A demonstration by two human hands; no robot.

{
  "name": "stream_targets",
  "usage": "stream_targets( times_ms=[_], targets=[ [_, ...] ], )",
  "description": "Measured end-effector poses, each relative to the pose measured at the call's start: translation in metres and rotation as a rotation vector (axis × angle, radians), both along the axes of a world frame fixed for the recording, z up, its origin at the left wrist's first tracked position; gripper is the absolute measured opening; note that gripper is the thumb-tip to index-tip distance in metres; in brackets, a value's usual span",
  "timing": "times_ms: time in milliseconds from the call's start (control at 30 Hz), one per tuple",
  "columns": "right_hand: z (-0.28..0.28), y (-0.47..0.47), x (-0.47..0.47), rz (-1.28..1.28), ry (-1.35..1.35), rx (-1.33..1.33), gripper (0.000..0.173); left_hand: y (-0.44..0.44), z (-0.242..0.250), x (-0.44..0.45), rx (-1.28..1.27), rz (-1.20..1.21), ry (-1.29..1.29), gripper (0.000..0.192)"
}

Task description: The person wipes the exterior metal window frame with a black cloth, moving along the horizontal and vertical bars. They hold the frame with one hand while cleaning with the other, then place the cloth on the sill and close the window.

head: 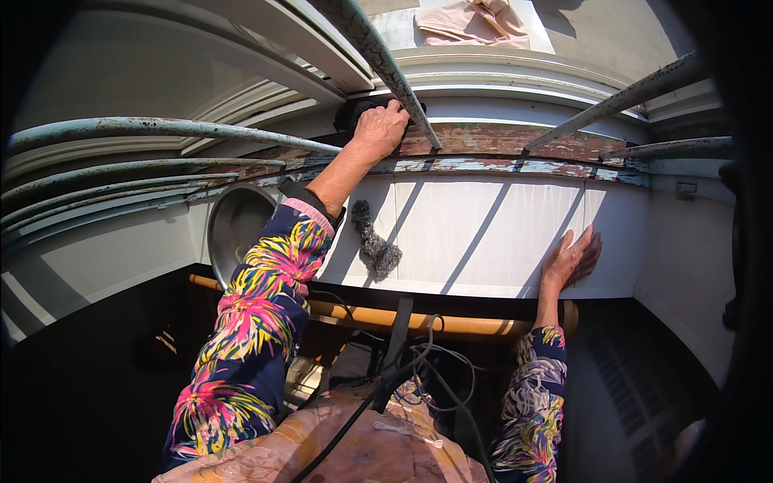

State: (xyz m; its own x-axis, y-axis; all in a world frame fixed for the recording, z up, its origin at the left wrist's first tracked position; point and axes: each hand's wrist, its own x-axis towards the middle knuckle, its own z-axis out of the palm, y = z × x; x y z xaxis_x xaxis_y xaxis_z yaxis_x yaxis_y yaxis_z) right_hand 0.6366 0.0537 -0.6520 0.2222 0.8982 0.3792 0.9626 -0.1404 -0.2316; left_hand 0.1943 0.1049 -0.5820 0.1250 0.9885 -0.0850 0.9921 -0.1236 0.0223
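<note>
Stretched forward past the bars, my left hand (381, 125) rests against a black item (351, 113), perhaps a cloth, at the window frame. Its fingertips are partly hidden, so its hold on the item is unclear. My right hand (571, 259) lies on the right part of the white tiled sill (489, 229), fingers apart, with nothing seen in it. Between the hands, nearer the left forearm, two joined clumps of metal scouring wool (380, 252) lie on the sill. A metal basin (232, 229) leans on its side left of my left arm, which partly covers it.
Worn metal bars (386, 60) cross the window opening. Behind the sill runs a board with peeling paint (483, 140). A light pink cloth (474, 25) lies outside. Below the sill's front edge are a yellow-brown rail (483, 321) and loose black cables (432, 347) before my body.
</note>
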Motion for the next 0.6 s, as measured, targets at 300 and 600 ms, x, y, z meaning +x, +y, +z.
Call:
stream_targets(
  times_ms=[300,600],
  targets=[
    [-0.002,0.000,0.001,-0.003,0.005,0.006,0.049,0.039,0.007,0.038,0.168,-0.064,-0.436,0.026],
    [0.004,0.000,-0.002,0.000,0.000,-0.018,0.048,0.020,-0.015,0.028,0.113,-0.099,-0.101,0.041]
  ],
)
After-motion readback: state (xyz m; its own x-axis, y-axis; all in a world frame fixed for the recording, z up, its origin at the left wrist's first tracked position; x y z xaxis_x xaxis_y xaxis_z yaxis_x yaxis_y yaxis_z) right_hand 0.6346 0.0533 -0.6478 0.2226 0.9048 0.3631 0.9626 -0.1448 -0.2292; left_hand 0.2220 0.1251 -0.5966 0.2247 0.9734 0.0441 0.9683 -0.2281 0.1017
